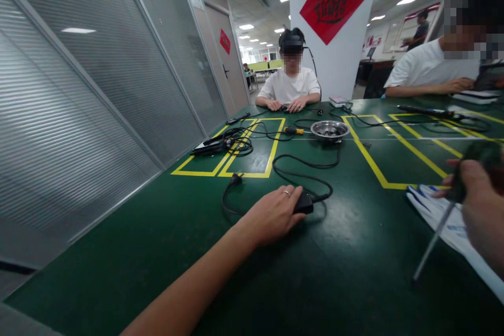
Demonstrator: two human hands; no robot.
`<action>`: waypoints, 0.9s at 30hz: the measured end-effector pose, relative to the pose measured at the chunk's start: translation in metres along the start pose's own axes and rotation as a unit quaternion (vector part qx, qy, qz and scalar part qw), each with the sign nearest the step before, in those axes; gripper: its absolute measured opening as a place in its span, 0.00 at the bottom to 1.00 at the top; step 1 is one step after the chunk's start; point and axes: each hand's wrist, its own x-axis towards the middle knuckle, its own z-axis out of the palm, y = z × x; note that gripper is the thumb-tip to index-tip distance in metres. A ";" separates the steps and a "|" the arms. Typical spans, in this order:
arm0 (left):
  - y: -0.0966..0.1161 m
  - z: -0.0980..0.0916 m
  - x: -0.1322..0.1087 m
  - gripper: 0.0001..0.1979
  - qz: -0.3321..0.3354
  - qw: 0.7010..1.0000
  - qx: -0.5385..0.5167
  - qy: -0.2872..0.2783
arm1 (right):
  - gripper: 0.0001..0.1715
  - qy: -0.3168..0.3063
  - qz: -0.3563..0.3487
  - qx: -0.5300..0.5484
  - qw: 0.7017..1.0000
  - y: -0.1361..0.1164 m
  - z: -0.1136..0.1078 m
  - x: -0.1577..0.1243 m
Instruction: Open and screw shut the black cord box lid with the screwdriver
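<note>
My left hand (274, 213), with a ring on one finger, is closed over a black power adapter (304, 203) that rests on the green table. From the adapter a black cord (311, 160) loops away toward the metal bowl, and another cord ends in a plug (236, 179) on the left. At the right edge my right hand (481, 202) grips a screwdriver (434, 241) by its dark handle, partly blurred. Its metal shaft points down and to the left. Beneath that hand lies a white and blue cloth item (441, 220), possibly a glove.
A metal bowl (329, 130) of small dark parts stands mid-table. Left of it lie a yellow-and-black screwdriver (294, 130) and tangled black cables (240, 146). Yellow tape (270, 165) marks rectangles. One person (290, 81) sits opposite, another (437, 71) at the right.
</note>
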 end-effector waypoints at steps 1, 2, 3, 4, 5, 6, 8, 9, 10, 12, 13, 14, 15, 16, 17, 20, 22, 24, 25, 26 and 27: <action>-0.007 -0.003 -0.001 0.27 -0.018 1.000 0.002 0.001 | 0.35 -0.020 0.024 -0.025 0.999 -0.003 0.003 -0.001; -0.014 -0.003 -0.002 0.26 -0.033 0.999 -0.003 -0.008 | 0.36 -0.055 0.041 -0.053 0.996 -0.004 0.008 -0.002; -0.019 -0.002 -0.003 0.26 -0.053 0.998 -0.008 -0.017 | 0.38 -0.086 0.047 -0.073 0.992 -0.002 0.014 -0.003; -0.024 0.002 -0.003 0.26 -0.074 0.997 -0.015 -0.026 | 0.39 -0.113 0.043 -0.091 0.988 0.003 0.021 -0.004; -0.027 0.006 -0.003 0.25 -0.083 0.996 -0.017 -0.032 | 0.39 -0.134 0.033 -0.106 0.985 0.010 0.029 -0.006; -0.030 0.010 -0.003 0.26 -0.090 0.995 -0.019 -0.035 | 0.38 -0.151 0.018 -0.120 0.981 0.017 0.038 -0.007; -0.033 0.017 -0.003 0.26 -0.096 0.994 -0.026 -0.037 | 0.36 -0.175 -0.017 -0.151 0.973 0.031 0.054 -0.012; -0.035 0.018 -0.004 0.26 -0.097 0.994 -0.032 -0.039 | 0.35 -0.186 -0.036 -0.165 0.968 0.036 0.061 -0.015; -0.036 0.018 -0.004 0.25 -0.096 0.994 -0.040 -0.040 | 0.33 -0.195 -0.055 -0.179 0.963 0.040 0.067 -0.018; -0.041 0.014 -0.005 0.22 -0.093 0.993 -0.056 -0.041 | 0.32 -0.208 -0.089 -0.204 0.952 0.043 0.075 -0.023; -0.043 0.011 -0.005 0.21 -0.093 0.993 -0.064 -0.041 | 0.31 -0.211 -0.104 -0.215 0.948 0.044 0.077 -0.025; -0.046 0.008 -0.006 0.20 -0.094 0.992 -0.071 -0.041 | 0.31 -0.213 -0.117 -0.226 0.943 0.045 0.079 -0.026; -0.048 0.005 -0.006 0.19 -0.095 0.992 -0.076 -0.040 | 0.31 -0.214 -0.128 -0.235 0.940 0.045 0.079 -0.027; -0.049 0.003 -0.007 0.19 -0.097 0.991 -0.080 -0.039 | 0.31 -0.213 -0.138 -0.243 0.936 0.046 0.079 -0.027; -0.050 0.001 -0.007 0.19 -0.097 0.991 -0.082 -0.040 | 0.31 -0.212 -0.145 -0.251 0.933 0.046 0.078 -0.027; -0.048 -0.002 -0.007 0.18 -0.092 0.992 -0.083 -0.039 | 0.31 -0.211 -0.161 -0.268 0.926 0.048 0.078 -0.027; -0.045 -0.002 -0.007 0.17 -0.085 0.992 -0.080 -0.037 | 0.31 -0.211 -0.171 -0.272 0.923 0.049 0.078 -0.028; -0.043 -0.002 -0.006 0.18 -0.080 0.993 -0.077 -0.036 | 0.31 -0.213 -0.179 -0.274 0.921 0.049 0.079 -0.028; -0.043 -0.003 -0.006 0.18 -0.079 0.994 -0.074 -0.034 | 0.31 -0.213 -0.181 -0.274 0.920 0.049 0.079 -0.029; -0.043 -0.003 -0.005 0.19 -0.078 0.994 -0.070 -0.030 | 0.31 -0.214 -0.181 -0.273 0.920 0.048 0.078 -0.029; -0.044 -0.004 -0.004 0.19 -0.078 0.994 -0.067 -0.022 | 0.31 -0.214 -0.180 -0.271 0.921 0.048 0.078 -0.028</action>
